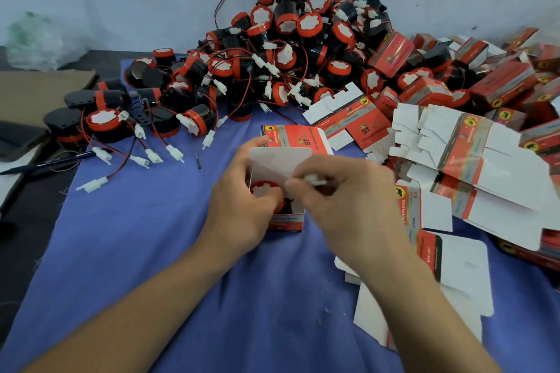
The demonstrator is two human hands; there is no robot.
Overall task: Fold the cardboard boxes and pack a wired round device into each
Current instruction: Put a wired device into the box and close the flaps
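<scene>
An open red-and-white cardboard box (pixel 288 222) stands on the blue cloth, its white lid flap (pixel 280 160) upright behind. Inside sits a round black device with a red cap (pixel 265 189). My left hand (pixel 242 206) grips the box's left side, thumb by the red cap. My right hand (pixel 348 203) hovers over the box's right side and pinches the device's white wire connector (pixel 315 180) above the opening. A big heap of the same wired round devices (pixel 272 48) lies behind.
Flat unfolded boxes (pixel 472 160) spread to the right and near right, with folded red boxes (pixel 500 82) piled beyond them. Loose devices and white connectors (pixel 145 130) lie left of the box. A pen (pixel 45 164) and brown cardboard (pixel 39 85) sit at far left.
</scene>
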